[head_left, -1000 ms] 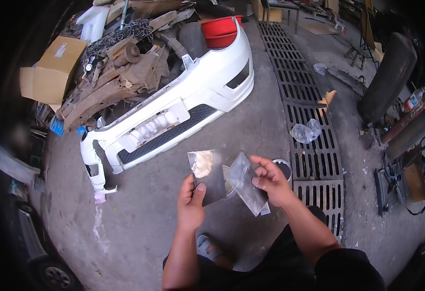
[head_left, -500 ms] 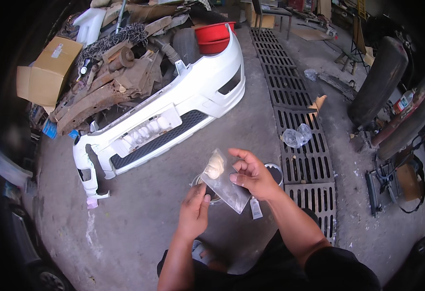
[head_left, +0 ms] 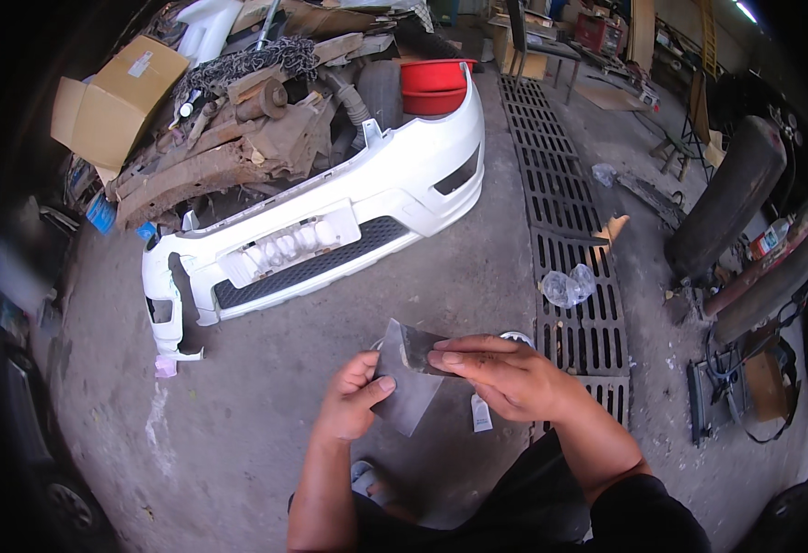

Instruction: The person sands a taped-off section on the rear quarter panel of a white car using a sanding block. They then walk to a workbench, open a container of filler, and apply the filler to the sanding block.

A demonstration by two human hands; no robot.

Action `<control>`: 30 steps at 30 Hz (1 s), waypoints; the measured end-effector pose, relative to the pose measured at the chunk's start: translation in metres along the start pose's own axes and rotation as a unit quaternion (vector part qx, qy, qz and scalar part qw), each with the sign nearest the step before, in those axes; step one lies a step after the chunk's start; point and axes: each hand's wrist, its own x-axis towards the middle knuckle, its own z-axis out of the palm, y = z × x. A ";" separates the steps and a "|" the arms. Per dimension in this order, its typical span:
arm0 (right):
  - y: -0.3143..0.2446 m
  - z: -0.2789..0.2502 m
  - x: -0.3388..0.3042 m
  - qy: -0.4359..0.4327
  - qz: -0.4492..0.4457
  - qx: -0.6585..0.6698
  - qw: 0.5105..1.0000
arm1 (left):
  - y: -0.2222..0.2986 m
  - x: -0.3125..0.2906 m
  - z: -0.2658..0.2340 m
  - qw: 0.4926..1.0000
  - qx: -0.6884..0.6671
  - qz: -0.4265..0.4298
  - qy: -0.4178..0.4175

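My left hand [head_left: 354,398] pinches the left edge of a thin, pale grey flat mixing sheet [head_left: 411,398]. My right hand [head_left: 519,373] is closed on a dark putty scraper [head_left: 426,348], which is tilted against the sheet's upper right side. A cream streak shows along the scraper's edge; the lump of putty itself is hidden from sight. Just below the right hand, a small grey-white tube [head_left: 481,414] lies on the floor. Behind that hand, part of a round can [head_left: 516,338] peeks out. Ahead rests a white car bumper [head_left: 395,170] with a plate panel bearing several whitish dabs [head_left: 284,247].
A long slotted drain grate [head_left: 565,212] runs along the right, with a crumpled clear plastic bag [head_left: 569,286] on it. Scrap metal [head_left: 229,157], a cardboard box [head_left: 123,100] and red basins [head_left: 433,88] are heaped behind the bumper. Dark upright bumpers [head_left: 731,198] stand at right.
The right hand has turned over and now presses a dark scraper to the sheet. The cream lump on the sheet's upper part has gone out of sight. The view has shifted slightly.
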 end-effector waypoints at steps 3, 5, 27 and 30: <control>0.006 0.001 -0.006 -0.018 0.003 -0.029 0.999 | 0.000 0.000 0.001 1.000 0.013 0.001 -0.001; 0.014 -0.003 -0.010 -0.040 0.008 -0.045 0.998 | -0.001 0.002 0.003 1.000 0.016 -0.005 -0.005; 0.001 0.011 -0.025 0.151 0.310 0.292 0.892 | -0.007 0.014 0.012 0.999 0.020 -0.039 -0.014; 0.005 0.019 -0.025 0.112 0.268 0.185 0.939 | -0.007 0.016 0.011 0.997 0.050 -0.050 -0.014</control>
